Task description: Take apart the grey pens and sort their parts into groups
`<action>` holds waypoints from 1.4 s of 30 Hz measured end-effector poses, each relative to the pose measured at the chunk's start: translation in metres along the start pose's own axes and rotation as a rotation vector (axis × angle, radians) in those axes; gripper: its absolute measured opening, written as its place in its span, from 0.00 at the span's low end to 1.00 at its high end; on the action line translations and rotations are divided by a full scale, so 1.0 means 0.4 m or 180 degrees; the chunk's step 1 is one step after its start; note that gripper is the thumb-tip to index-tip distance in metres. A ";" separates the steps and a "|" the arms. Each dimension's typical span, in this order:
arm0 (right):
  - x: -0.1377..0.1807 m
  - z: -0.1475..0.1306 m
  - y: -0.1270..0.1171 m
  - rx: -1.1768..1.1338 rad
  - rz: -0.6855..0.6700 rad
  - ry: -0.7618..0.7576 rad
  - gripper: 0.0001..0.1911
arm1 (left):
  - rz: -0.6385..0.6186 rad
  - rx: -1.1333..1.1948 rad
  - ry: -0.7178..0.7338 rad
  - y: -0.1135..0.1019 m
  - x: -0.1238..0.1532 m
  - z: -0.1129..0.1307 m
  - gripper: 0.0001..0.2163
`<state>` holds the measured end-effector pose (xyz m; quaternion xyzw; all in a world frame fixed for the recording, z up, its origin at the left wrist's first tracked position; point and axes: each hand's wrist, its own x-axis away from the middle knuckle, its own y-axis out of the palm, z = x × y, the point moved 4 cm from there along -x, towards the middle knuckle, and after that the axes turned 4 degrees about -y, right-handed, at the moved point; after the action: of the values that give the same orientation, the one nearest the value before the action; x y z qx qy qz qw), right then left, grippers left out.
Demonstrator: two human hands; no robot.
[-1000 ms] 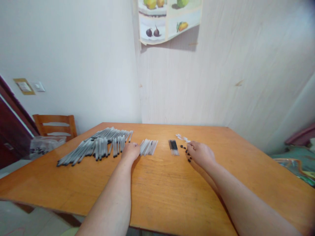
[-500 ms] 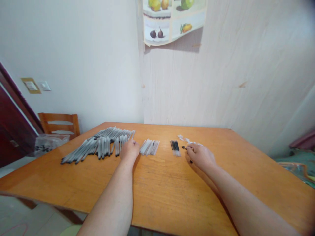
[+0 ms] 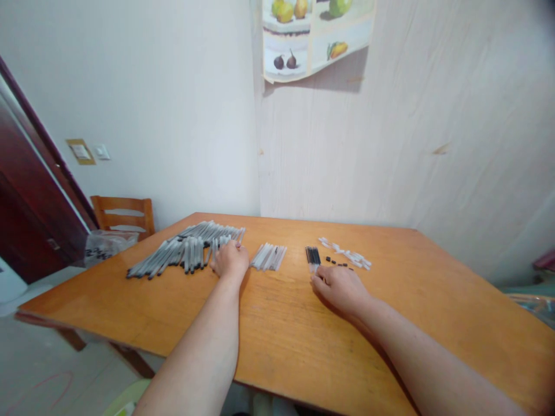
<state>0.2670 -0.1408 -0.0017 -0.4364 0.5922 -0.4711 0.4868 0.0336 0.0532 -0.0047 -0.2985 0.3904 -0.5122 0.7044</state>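
My left hand (image 3: 231, 258) rests at the right end of a large pile of clear-barrelled pens (image 3: 193, 245) with dark ends. Its fingers are curled closed, and what they grip is hidden. To its right lies a row of empty-looking clear pen barrels (image 3: 269, 257). My right hand (image 3: 340, 285) is closed, its fingertips pressed together at the near, pale ends of a bundle of black pen refills (image 3: 313, 255); whether one is pinched I cannot make out. Small black plugs (image 3: 340, 264) lie just beyond this hand, with several white translucent pieces (image 3: 347, 253) behind them.
The wooden table (image 3: 277, 329) stands against a pale wall with a fruit poster (image 3: 318, 40). A wooden chair (image 3: 124, 212) and a clear plastic bag (image 3: 108, 245) holding dark pieces are beyond its left side.
My right hand has moved left and nearer, from the black plugs to the refills' near ends, uncovering plugs and white pieces. My left hand stays by the pens. The view has turned slightly left.
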 end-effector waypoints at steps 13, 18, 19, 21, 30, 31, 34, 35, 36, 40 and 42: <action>-0.004 0.006 0.001 -0.0047 0.0014 -0.0075 0.20 | 0.0109 -0.0457 -0.0421 -0.009 -0.006 -0.028 0.16; -0.008 0.010 0.004 -0.0077 0.0026 -0.0039 0.21 | 0.0308 -0.0702 -0.0226 -0.015 -0.014 -0.050 0.16; -0.008 0.011 0.005 -0.0074 0.0040 -0.0042 0.21 | 0.0326 -0.0740 -0.0194 -0.015 -0.015 -0.052 0.16; -0.009 0.011 0.005 -0.0075 0.0063 -0.0062 0.21 | 0.0349 -0.0802 -0.0151 -0.013 -0.019 -0.053 0.16; -0.011 0.019 0.011 -0.0190 0.0003 0.0004 0.21 | 0.0446 -0.1100 -0.0042 0.003 -0.041 -0.055 0.16; -0.011 0.020 0.011 -0.0193 -0.0006 0.0003 0.21 | 0.0449 -0.1117 -0.0039 0.005 -0.042 -0.056 0.16; -0.010 0.020 0.010 -0.0164 -0.0017 -0.0029 0.21 | 0.0448 -0.1139 -0.0046 0.010 -0.046 -0.057 0.15; -0.010 0.020 0.010 -0.0147 -0.0014 -0.0048 0.21 | 0.0443 -0.1141 -0.0045 0.010 -0.047 -0.056 0.15; -0.009 0.019 0.010 -0.0129 -0.0012 -0.0075 0.21 | 0.0432 -0.1143 -0.0042 0.011 -0.047 -0.055 0.15; -0.008 0.018 0.010 -0.0060 -0.0034 -0.0170 0.20 | 0.0332 -0.1137 -0.0050 0.008 -0.042 -0.049 0.16; -0.007 0.016 0.008 -0.0051 -0.0054 -0.0197 0.20 | 0.0289 -0.1120 -0.0043 0.005 -0.039 -0.047 0.16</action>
<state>0.2736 -0.1384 -0.0050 -0.4597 0.5768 -0.4567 0.4973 0.0159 0.0684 -0.0123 -0.4027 0.4823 -0.4016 0.6662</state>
